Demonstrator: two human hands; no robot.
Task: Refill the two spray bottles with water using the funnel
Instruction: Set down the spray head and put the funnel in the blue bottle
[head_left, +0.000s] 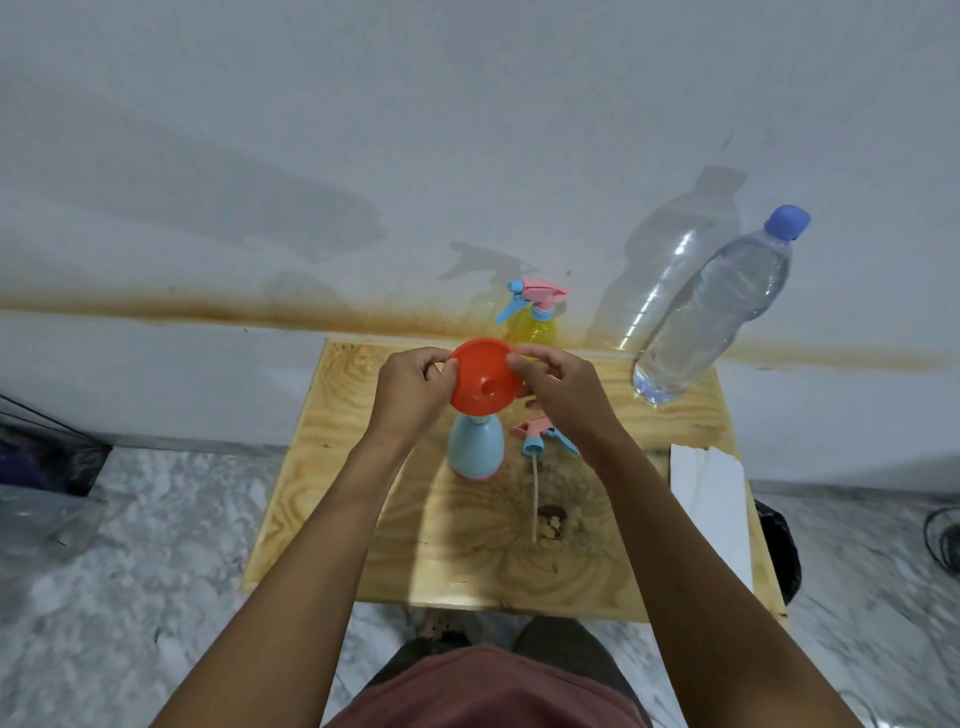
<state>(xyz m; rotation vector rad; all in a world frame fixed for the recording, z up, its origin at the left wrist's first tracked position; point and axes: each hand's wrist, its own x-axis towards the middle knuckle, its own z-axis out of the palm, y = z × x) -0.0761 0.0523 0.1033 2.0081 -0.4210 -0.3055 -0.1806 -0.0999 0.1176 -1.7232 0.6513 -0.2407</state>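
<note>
We're at the funnel-seating step on the first bottle. Both hands are on the orange funnel (485, 376): left hand (410, 395) pinches the left rim between thumb and fingertips, right hand (558, 392) pinches the right rim the same way, remaining fingers loosely curled. Nothing else is held.

The funnel sits over the neck of the blue spray bottle (475, 447), which stands upright near the middle of the wooden table (363, 519). Its spout is hidden behind the bowl, so we can't tell if it's fully in the neck or only resting on top. The bowl tilts toward the camera.

The blue bottle's trigger head (540, 436) is off, lying just right of the bottle with its dip tube (534, 499) trailing toward us. The yellow spray bottle (535, 325) stands at the back edge, head on (so that one is untouched, we judge).

The water bottle (717, 312) stands at the back right corner, blue cap on, mostly full by the look of it.

Next move, as we read it: level the funnel, confirm the spout is in, free one hand to uncap the water, then pour slowly while the other hand steadies the funnel. The blue bottle looks light and narrow at the top, so a top-heavy funnel could tip it.
</note>
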